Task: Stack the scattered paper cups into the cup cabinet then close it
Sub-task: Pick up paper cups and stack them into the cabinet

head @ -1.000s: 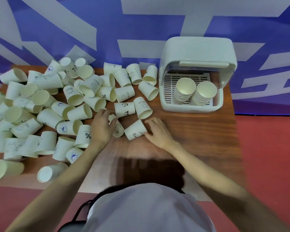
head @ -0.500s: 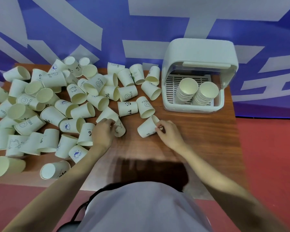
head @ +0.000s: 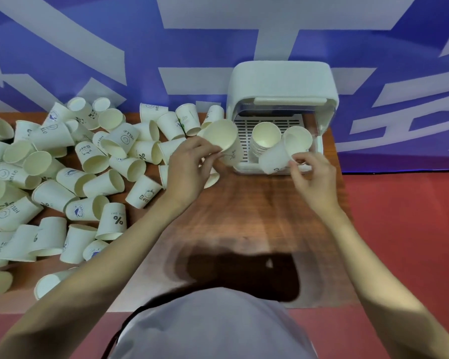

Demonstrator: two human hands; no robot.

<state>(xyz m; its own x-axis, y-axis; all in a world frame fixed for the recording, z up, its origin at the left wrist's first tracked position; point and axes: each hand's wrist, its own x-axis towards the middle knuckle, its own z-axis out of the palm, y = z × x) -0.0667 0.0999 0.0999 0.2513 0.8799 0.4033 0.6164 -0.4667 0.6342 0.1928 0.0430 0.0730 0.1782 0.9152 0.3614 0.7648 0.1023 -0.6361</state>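
The person is holding one cream paper cup in each hand, both raised in front of the white plastic cup cabinet (head: 283, 84) standing at the back right of the brown wooden table (head: 244, 208). The left hand (head: 189, 167) is curling its fingers round the lower part of a cream paper cup with black print (head: 222, 137), its mouth tipped up toward the camera, just left of the cabinet's open front. The right hand (head: 313, 177) is pinching the rim of a second cream paper cup (head: 283, 151) between thumb and fingertips; this cup is lying tilted across the cabinet's opening, its mouth facing up and to the right. Inside the cabinet, on the slotted grey rack, a stack of nested cream cups (head: 265, 137) is leaning toward the front. The cabinet's lid is lifted open. A large heap of scattered cream paper cups (head: 70, 177), many printed with words and small pictures, is lying on its sides across the left half of the table.
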